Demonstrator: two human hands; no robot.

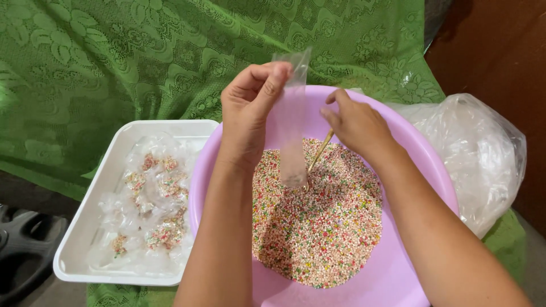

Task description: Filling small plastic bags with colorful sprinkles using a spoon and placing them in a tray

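Observation:
My left hand (pixel 253 94) pinches the top of a small clear plastic bag (pixel 291 122), which hangs upright over a pink basin (pixel 424 165). The basin holds a heap of tiny multicoloured beads (pixel 324 227). My right hand (pixel 355 122) grips a thin gold spoon (pixel 318 153), whose bowl end dips into the beads just beside the bag's bottom. The bag looks nearly empty, with a few beads at its lower end.
A white rectangular tray (pixel 85 224) at the left holds several small filled, tied plastic bags (pixel 151 204). A crumpled clear plastic bag (pixel 478 153) lies right of the basin. Green lace cloth (pixel 114 62) covers the surface. A dark object (pixel 23 239) sits at the lower left.

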